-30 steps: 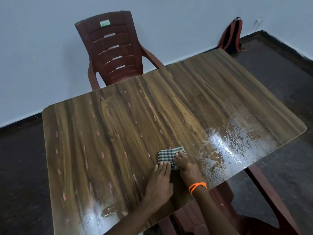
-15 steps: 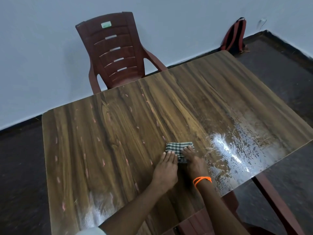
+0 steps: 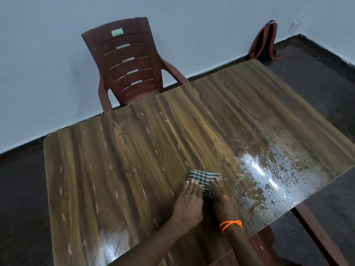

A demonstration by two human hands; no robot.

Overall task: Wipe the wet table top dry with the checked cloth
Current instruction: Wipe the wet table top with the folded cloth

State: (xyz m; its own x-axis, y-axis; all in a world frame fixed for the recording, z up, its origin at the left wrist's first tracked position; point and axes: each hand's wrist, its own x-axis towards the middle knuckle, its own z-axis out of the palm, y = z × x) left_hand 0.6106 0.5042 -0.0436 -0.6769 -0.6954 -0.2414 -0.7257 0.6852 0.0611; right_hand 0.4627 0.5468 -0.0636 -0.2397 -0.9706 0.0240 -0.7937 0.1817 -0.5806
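Here we press the checked cloth (image 3: 204,180) flat on the tabletop (image 3: 134,166) with both hands. The left hand (image 3: 189,203) lies with straight fingers together, fingertips on the cloth's near left edge; this grip is flat, not curled round anything. The right hand (image 3: 221,196) rests beside it on the cloth's right part, fingers bent slightly over the fabric and pushing down; we cannot tell whether they pinch it. An orange bracelet (image 3: 230,225) circles the right wrist.

The cloth is folded into a small pad and sits toward the near edge of the tabletop, right of its middle. Right of the cloth, a wet patch (image 3: 272,169) of beaded water glares under the light and reaches the tabletop's right edge. A second, smaller wet patch (image 3: 113,244) lies left of the cloth, at the near edge. The rest of the wood-grain surface shows pale pink flecks.

Beyond the tabletop's far edge a maroon plastic chair (image 3: 126,62) stands against the pale wall (image 3: 48,64). A red and black backpack (image 3: 265,42) leans on the wall past the tabletop's far right corner. The floor (image 3: 317,87) is dark.
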